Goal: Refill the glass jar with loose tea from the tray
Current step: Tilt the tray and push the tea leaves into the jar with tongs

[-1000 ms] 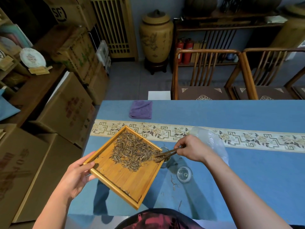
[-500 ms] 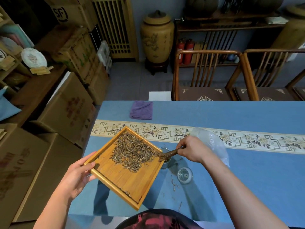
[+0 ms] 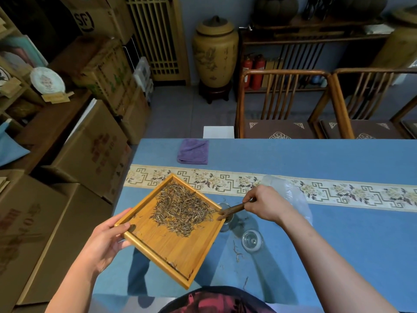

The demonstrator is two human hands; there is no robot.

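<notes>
Left hand (image 3: 106, 239) grips bamboo tray (image 3: 178, 249) of loose tea (image 3: 182, 210); right hand (image 3: 268, 204) pinches wooden scoop (image 3: 232, 210) above glass jar (image 3: 226, 219). Carton (image 3: 84, 20) marked "SF".

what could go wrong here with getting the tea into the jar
The glass jar is mostly hidden under the tray corner, so tea raked off by the wooden tool may miss its mouth; stray leaves already lie on the tablecloth. The left hand holds the tray by one corner only, so it could tip.
</notes>
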